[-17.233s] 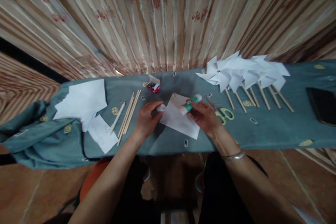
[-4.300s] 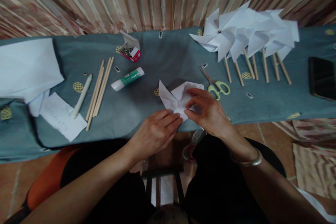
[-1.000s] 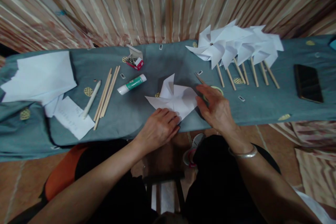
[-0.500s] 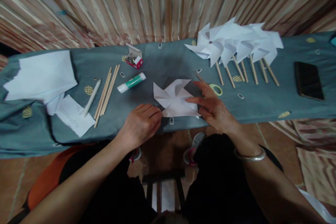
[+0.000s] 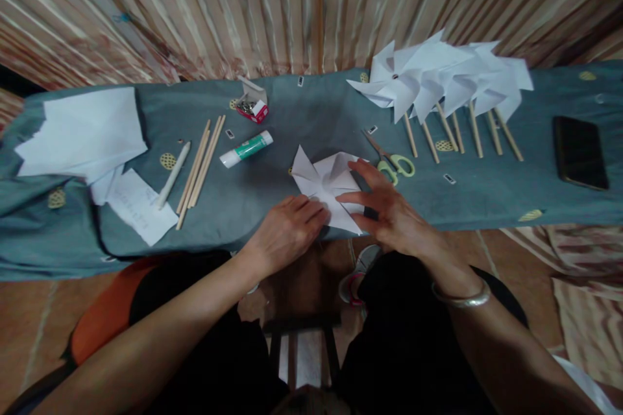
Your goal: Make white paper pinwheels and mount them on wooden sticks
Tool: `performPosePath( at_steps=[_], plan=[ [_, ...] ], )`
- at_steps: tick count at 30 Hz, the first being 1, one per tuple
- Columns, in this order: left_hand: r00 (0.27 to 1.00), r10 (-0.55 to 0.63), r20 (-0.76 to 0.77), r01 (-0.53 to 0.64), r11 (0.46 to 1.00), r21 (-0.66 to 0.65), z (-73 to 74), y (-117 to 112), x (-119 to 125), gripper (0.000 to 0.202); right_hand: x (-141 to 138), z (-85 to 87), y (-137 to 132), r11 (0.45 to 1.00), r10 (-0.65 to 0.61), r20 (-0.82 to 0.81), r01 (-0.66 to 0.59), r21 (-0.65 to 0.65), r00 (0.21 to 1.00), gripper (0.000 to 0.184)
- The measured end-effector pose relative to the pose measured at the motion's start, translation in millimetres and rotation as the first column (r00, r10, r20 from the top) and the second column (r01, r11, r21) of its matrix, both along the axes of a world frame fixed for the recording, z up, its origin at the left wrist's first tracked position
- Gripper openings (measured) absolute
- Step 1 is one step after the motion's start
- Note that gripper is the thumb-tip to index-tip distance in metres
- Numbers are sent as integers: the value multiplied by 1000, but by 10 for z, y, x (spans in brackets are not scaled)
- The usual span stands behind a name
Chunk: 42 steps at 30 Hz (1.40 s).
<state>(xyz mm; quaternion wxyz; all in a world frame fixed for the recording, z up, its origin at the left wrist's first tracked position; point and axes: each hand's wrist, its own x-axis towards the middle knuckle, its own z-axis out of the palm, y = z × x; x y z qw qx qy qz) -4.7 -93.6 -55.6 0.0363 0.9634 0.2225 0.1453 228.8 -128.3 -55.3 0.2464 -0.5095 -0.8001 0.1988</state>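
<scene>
A white folded paper pinwheel head (image 5: 325, 180) lies on the teal cloth (image 5: 302, 117) near the table's front edge. My right hand (image 5: 389, 211) rests on its right side with fingers spread, the index finger reaching toward the paper's middle. My left hand (image 5: 287, 233) lies at the paper's lower left, fingers flat and together, touching its edge. Neither hand grips anything.
A glue stick (image 5: 246, 148), wooden sticks (image 5: 200, 161), a white pen (image 5: 172, 166), a red box of pins (image 5: 253, 107) and loose paper sheets (image 5: 82, 133) lie to the left. Green scissors (image 5: 392, 161), finished pinwheels (image 5: 438, 81) and a black phone (image 5: 580, 152) lie to the right.
The paper has turned and shifted slightly under my hands. My left hand moved right to the paper's edge; my right hand slid off the scissors, which now show.
</scene>
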Motion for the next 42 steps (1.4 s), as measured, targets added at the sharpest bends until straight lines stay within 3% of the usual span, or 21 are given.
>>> performPosePath(
  at_steps=[6, 11, 14, 18, 22, 26, 29, 32, 35, 42],
  plan=[
    [996, 24, 88, -14, 993, -121, -12, 22, -3, 23, 40, 30, 0, 999, -29, -63, 28, -25, 998, 25],
    [967, 134, 215, -54, 938, -342, -19, 64, -2, 22, 59, 7, 22, 998, -22, -131, 14, -60, 991, 17],
    [960, 165, 226, -65, 916, -396, -25, 77, 4, 21, 33, -7, 44, 998, -47, -143, 40, -56, 989, 11],
    [961, 181, 209, -88, 917, -388, -40, 57, 5, 19, -45, -26, 73, 993, -116, -145, 111, -40, 983, 9],
    [965, 176, 196, -116, 951, -287, -68, 9, -7, 27, -143, -60, 78, 985, -170, -127, 173, 14, 977, 13],
    [969, 94, 230, -45, 977, -209, -83, -14, -19, 29, -227, -71, 62, 976, -190, -82, 197, 92, 978, 13],
    [963, 82, 258, -24, 976, -218, -94, -9, -19, 22, -255, -35, 51, 967, -199, -92, 211, 145, 976, 9],
    [950, 115, 289, -42, 968, -248, -111, -5, -14, 21, -250, 21, 43, 956, -198, -143, 223, 190, 970, 21],
    [950, 131, 283, -49, 959, -279, -126, -8, -14, 21, -232, 48, 34, 951, -187, -171, 222, 217, 967, 21],
    [951, 141, 276, -42, 940, -337, -149, -5, -14, 21, -231, -8, 1, 960, -147, -70, 159, 229, 987, 29]
  ],
)
